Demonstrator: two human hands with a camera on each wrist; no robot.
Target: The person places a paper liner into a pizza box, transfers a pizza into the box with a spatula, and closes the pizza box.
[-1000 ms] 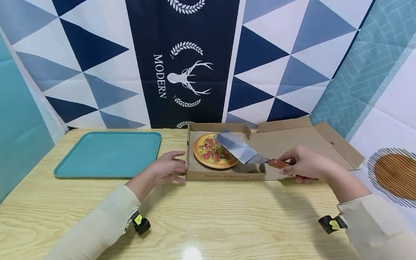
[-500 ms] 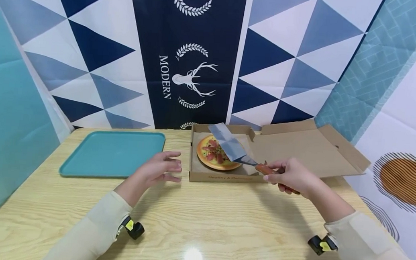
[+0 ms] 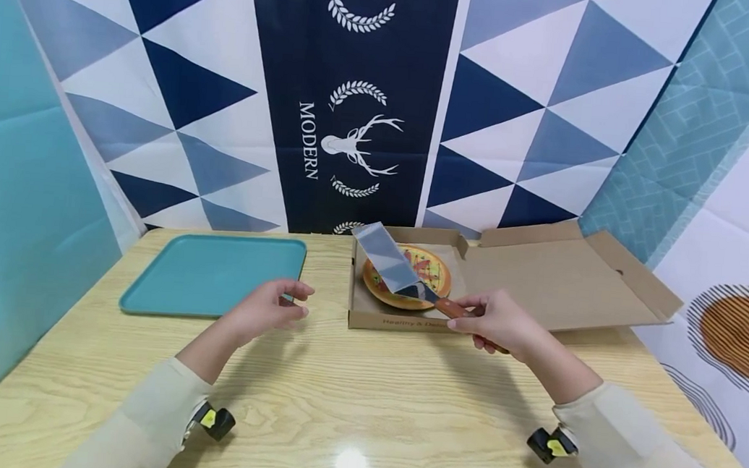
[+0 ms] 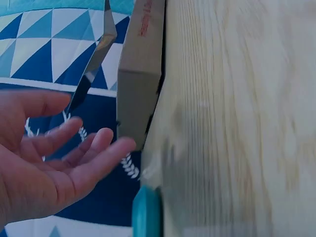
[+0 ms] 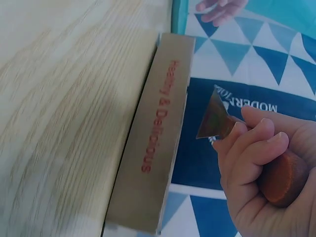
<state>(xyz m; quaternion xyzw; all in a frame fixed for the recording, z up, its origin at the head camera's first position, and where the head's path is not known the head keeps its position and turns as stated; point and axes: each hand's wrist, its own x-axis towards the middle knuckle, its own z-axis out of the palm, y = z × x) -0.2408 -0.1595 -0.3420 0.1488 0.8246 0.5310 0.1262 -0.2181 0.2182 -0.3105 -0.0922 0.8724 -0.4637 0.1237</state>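
Observation:
My right hand (image 3: 495,321) grips the wooden handle of a pizza spatula (image 3: 384,258) with a broad, shiny metal blade. The blade slants up to the left and overlaps the left side of a pizza (image 3: 433,274) in the head view. That pizza lies whole on paper inside an opened cardboard pizza box (image 3: 401,323). In the right wrist view the fingers curl round the handle, its butt end (image 5: 284,177) facing the camera. My left hand (image 3: 271,306) holds nothing; its fingers are loosely bent in the air between the box and a teal tray (image 3: 215,273).
The box lid (image 3: 554,275) is folded out to the right, its side flap standing up. Patterned cloth (image 3: 227,108) hangs behind the wooden table (image 3: 337,391). Both wrists carry small black cameras (image 3: 221,423).
The spatula has swung left across the pizza with my right hand. My left hand has drawn back left from the box's edge. The head view has turned slightly left.

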